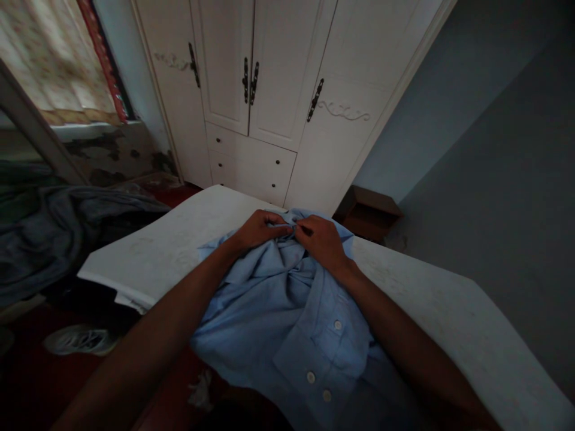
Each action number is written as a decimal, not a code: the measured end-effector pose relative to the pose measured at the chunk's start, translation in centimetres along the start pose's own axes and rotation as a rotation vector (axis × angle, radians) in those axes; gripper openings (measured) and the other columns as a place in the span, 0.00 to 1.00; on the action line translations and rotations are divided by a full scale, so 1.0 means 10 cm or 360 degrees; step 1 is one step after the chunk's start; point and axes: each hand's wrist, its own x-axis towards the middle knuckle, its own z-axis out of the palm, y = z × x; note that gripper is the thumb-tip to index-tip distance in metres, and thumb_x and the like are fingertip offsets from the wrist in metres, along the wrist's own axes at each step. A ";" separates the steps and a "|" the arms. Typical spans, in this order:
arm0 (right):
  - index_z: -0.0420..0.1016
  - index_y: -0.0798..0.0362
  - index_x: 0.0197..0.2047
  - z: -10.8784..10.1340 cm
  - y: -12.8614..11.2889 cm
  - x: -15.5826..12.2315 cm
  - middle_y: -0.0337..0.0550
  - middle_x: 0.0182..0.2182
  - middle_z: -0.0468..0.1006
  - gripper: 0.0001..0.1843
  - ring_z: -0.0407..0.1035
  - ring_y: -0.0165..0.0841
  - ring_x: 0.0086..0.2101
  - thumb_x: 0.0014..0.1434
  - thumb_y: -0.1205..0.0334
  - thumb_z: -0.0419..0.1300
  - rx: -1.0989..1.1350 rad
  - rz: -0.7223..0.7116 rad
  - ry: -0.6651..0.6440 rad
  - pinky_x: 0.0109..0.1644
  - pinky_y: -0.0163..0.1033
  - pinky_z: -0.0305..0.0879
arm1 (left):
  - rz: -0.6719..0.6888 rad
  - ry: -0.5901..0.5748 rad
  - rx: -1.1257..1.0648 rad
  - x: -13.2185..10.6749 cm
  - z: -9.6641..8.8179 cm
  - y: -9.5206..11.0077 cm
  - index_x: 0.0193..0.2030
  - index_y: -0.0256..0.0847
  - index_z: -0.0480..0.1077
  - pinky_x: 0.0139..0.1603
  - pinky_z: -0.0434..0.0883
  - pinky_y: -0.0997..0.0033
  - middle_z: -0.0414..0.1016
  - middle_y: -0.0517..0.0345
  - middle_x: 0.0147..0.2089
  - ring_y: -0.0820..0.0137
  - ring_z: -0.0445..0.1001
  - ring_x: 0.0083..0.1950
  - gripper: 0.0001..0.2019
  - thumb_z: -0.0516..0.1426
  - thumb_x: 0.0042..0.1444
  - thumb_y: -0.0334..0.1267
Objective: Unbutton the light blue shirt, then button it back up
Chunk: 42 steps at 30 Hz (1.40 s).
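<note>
A light blue button-up shirt [269,305] lies bunched over the white tabletop [166,239], its lower part hanging past the near edge. Several pale buttons show on the cuff and placket at the lower right. At the far end of the cloth, my left hand [265,228] pinches a gathered fold between thumb and fingers. My right hand [320,238] grips the fabric right beside it, fingertips nearly meeting the left ones. What exact part of the shirt lies between the fingertips is too small to make out.
Beyond the table stands a white wardrobe [287,72] with dark handles and drawers. A brown wooden box [372,209] sits at its right. Grey cloth [58,227] is heaped at the left. A shoe [81,340] rests on the red floor [36,383].
</note>
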 end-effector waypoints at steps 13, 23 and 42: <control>0.80 0.53 0.33 0.28 0.26 0.01 0.39 0.26 0.78 0.08 0.70 0.31 0.28 0.50 0.67 0.60 0.0627 0.0049 0.0052 0.34 0.35 0.64 | 0.0023 -0.0360 0.0103 0.02 -0.04 -0.04 0.26 0.36 0.71 0.32 0.63 0.75 0.66 0.63 0.24 0.74 0.65 0.29 0.13 0.57 0.53 0.45; 0.80 0.52 0.38 0.33 0.38 0.00 0.42 0.36 0.82 0.10 0.75 0.34 0.37 0.59 0.61 0.58 0.0696 -0.0034 -0.0075 0.43 0.38 0.68 | 0.0077 -0.0243 0.0385 0.03 0.03 -0.13 0.31 0.38 0.67 0.39 0.66 0.69 0.70 0.59 0.31 0.68 0.69 0.35 0.13 0.52 0.55 0.46; 0.73 0.54 0.26 0.37 0.32 -0.04 0.40 0.25 0.73 0.13 0.67 0.31 0.29 0.61 0.64 0.53 0.0192 -0.0225 -0.0086 0.36 0.34 0.59 | 0.0153 -0.0259 0.0643 0.05 0.05 -0.13 0.32 0.35 0.74 0.40 0.67 0.71 0.77 0.55 0.32 0.66 0.74 0.37 0.13 0.52 0.56 0.39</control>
